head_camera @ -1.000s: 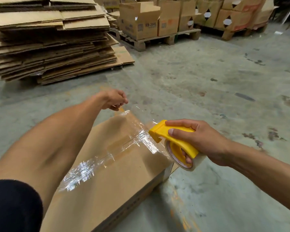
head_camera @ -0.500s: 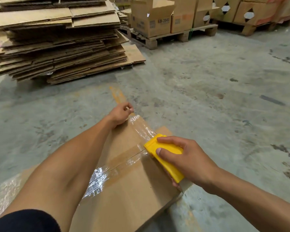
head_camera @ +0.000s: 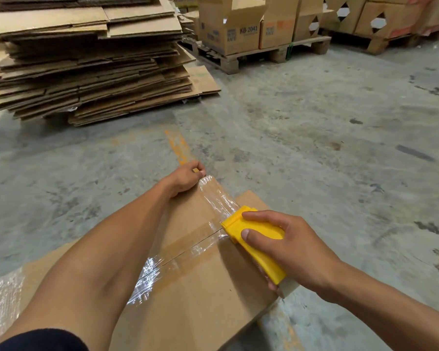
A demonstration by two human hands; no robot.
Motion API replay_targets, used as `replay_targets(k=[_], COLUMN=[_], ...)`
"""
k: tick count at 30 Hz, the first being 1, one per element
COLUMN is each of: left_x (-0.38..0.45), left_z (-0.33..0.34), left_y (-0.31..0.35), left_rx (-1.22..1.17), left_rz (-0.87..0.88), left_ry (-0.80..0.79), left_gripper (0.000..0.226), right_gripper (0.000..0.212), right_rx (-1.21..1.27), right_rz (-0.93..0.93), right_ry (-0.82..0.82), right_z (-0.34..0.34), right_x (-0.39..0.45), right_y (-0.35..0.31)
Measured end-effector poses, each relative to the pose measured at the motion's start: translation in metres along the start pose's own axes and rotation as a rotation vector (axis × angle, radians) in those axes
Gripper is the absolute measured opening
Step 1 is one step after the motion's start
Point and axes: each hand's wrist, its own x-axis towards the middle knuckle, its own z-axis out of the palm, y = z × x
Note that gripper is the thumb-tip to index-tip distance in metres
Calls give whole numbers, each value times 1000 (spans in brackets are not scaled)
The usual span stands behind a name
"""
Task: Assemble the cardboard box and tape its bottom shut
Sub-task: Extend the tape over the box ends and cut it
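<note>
A brown cardboard box [head_camera: 203, 295] lies on the concrete floor with its flaps closed and facing up. Clear tape [head_camera: 218, 198] runs across the flaps; another shiny strip follows the centre seam. My left hand [head_camera: 186, 177] pinches the tape's free end at the box's far edge. My right hand [head_camera: 287, 249] grips a yellow tape dispenser [head_camera: 256, 239], whose front end sits on the box top near the seam. Tape stretches from the dispenser to my left hand. The tape roll is mostly hidden under my right hand.
A tall stack of flattened cardboard sheets [head_camera: 86, 59] stands at the back left. Wooden pallets [head_camera: 259, 54] with made-up boxes, one marked KB-2041 [head_camera: 231, 34], line the back. Crinkled plastic film [head_camera: 3, 300] lies at the lower left. Stained concrete floor [head_camera: 340, 148] spreads to the right.
The dispenser came down from above the box's right edge onto the box top. My left hand lowered the tape end to the far edge, laying the tape across the flaps.
</note>
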Motion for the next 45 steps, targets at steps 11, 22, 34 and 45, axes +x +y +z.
replay_targets(k=[11, 22, 34, 45], left_x=[-8, -32, -70, -90], left_z=[-3, -3, 26, 44], left_y=[-13, 4, -4, -6], left_rx=[-244, -390, 403, 576], left_rz=[110, 189, 536, 690], left_ry=[417, -75, -152, -228], left_gripper=[47, 66, 66, 60], right_gripper=[25, 24, 26, 34], right_rx=[-64, -63, 36, 27], right_rz=[-4, -7, -13, 0], right_ry=[54, 41, 1, 3], right_z=[0, -1, -5, -8], right_x=[-4, -3, 3, -1], right_y=[-3, 1, 11, 8])
